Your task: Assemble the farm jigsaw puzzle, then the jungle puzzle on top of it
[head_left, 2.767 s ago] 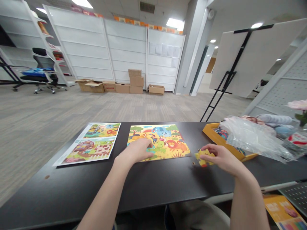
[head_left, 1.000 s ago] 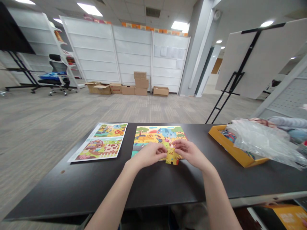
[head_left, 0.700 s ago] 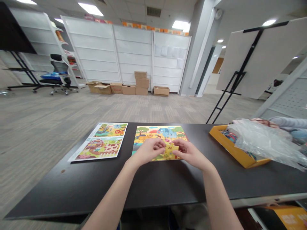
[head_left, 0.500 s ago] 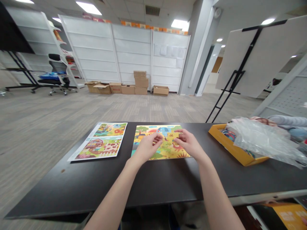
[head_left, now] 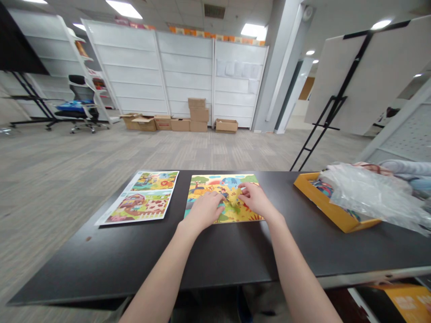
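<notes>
A colourful animal puzzle (head_left: 240,216) lies flat on the black table, with trees, an elephant and plants on a yellow ground. My left hand (head_left: 206,209) rests over its left-middle part, fingers spread and reaching down to the picture. Over the right half, my right hand (head_left: 255,197) pinches a small yellow puzzle piece (head_left: 238,194) between thumb and fingers, just above the board. Part of the picture is hidden beneath both hands. Left of the puzzle lies a printed sheet (head_left: 143,207) with a similar animal scene above a farm scene.
On the right of the black table (head_left: 232,255) stands a yellow box (head_left: 328,213) with colourful contents, partly covered by clear plastic wrapping (head_left: 373,193). Rolled cloths (head_left: 407,168) lie behind it. Beyond the table are a whiteboard stand (head_left: 318,128), cardboard boxes (head_left: 198,114) and an office chair (head_left: 79,105).
My right hand has moved left with the puzzle piece, toward the middle of the board. My left hand has lowered, its fingers flattening onto the puzzle.
</notes>
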`<action>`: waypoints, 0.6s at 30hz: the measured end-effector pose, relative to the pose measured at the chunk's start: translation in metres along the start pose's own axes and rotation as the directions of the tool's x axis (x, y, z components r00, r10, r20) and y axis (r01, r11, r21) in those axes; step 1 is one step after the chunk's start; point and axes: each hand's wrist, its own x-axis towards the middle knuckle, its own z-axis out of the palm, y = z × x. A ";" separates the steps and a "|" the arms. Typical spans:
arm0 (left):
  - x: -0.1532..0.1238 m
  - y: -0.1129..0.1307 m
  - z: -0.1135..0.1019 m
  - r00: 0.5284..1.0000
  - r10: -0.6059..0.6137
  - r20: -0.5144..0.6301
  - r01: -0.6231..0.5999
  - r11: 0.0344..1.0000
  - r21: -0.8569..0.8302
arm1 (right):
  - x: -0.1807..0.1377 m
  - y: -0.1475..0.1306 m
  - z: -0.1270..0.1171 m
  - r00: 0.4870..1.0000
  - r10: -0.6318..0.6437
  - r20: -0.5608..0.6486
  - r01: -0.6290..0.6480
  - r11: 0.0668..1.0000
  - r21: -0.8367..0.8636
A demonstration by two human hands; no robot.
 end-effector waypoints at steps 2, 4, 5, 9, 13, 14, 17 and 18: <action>0.000 0.000 0.000 1.000 0.001 -0.004 -0.001 1.000 0.003 | -0.001 -0.001 0.000 1.000 0.011 -0.012 -0.011 0.999 -0.045; 0.000 0.001 -0.001 1.000 0.002 -0.003 -0.002 1.000 0.008 | -0.002 -0.004 0.001 0.999 0.029 -0.022 -0.031 0.996 -0.088; 0.000 0.002 -0.001 1.000 0.001 -0.002 -0.001 1.000 0.010 | -0.002 -0.006 0.000 0.999 0.039 -0.025 -0.041 0.993 -0.107; 0.000 0.003 -0.001 1.000 -0.004 -0.003 0.005 1.000 0.028 | -0.003 -0.011 0.000 0.998 0.060 -0.033 -0.065 0.980 -0.186; 0.000 0.004 -0.001 1.000 -0.011 0.004 0.011 0.999 0.053 | -0.002 -0.013 0.000 0.999 0.034 -0.025 -0.041 0.940 -0.338; 0.000 0.004 -0.001 1.000 -0.010 0.005 0.009 0.998 0.061 | -0.002 -0.014 0.000 1.000 0.021 -0.019 -0.026 0.928 -0.370; 0.001 0.003 0.001 1.000 -0.008 0.011 0.007 0.997 0.083 | -0.005 -0.014 0.001 1.000 -0.019 -0.008 0.014 0.913 -0.408; 0.001 0.003 0.002 1.000 -0.010 0.010 0.009 0.996 0.089 | -0.006 -0.014 0.001 1.000 -0.028 -0.009 0.022 0.914 -0.404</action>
